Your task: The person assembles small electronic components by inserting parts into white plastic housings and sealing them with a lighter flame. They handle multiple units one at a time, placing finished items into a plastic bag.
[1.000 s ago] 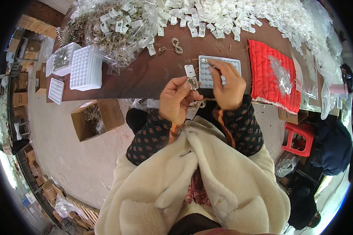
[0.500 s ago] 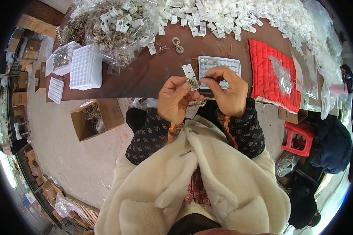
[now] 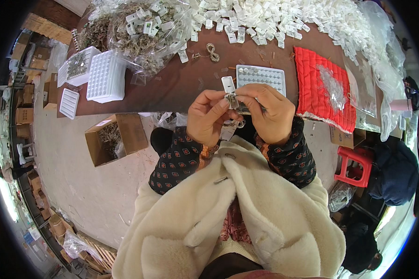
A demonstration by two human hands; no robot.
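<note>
Over the table's near edge, my left hand (image 3: 206,118) grips a small white plastic battery case (image 3: 233,99) between thumb and fingers. The case's lid (image 3: 228,84) stands swung up, away from me. From the other side, my right hand (image 3: 271,111) has thumb and forefinger pinched together at the case; whatever is between those fingertips is hidden. A coil of thin wire (image 3: 238,123) hangs below the case, between my hands. Just beyond my right hand lies a white tray (image 3: 280,79) with rows of round pockets, several holding silver button cells (image 3: 247,70).
A large heap of white cases (image 3: 284,21) covers the table's far side. Bagged wire coils (image 3: 146,42) and stacked white trays (image 3: 106,76) sit at left, a red quilted pad (image 3: 312,88) at right. An open carton (image 3: 116,139) and red stool (image 3: 354,166) stand below.
My right hand has moved left, bringing its pinched fingertips from beside the case onto it. My left hand still holds the case, which has shifted slightly right.
</note>
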